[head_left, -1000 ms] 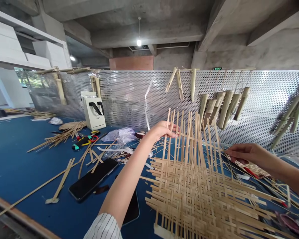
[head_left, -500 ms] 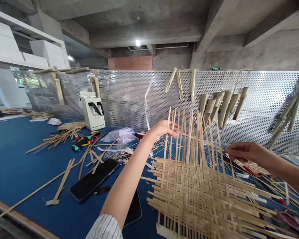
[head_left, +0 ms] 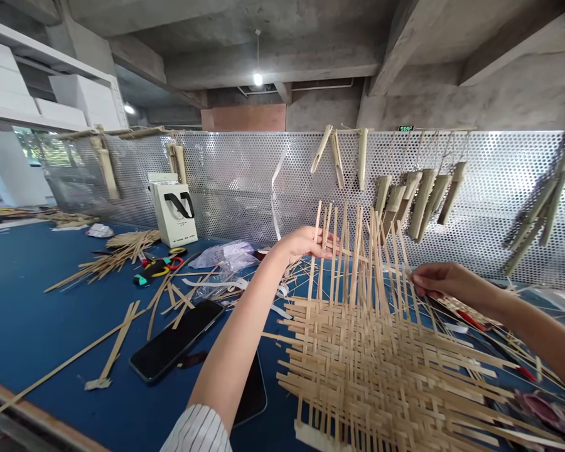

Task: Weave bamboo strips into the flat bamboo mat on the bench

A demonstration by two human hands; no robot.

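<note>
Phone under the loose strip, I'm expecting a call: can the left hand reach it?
Likely yes: only a loose strip overlaps the phone, though the left hand must first leave the upright strips.

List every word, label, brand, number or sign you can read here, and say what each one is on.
None can be read with confidence.
White carton: dark lines of print on its front, too small and blurred to read.
Green sign, seen just above the perforated panel: pale characters, too small to read.
</note>
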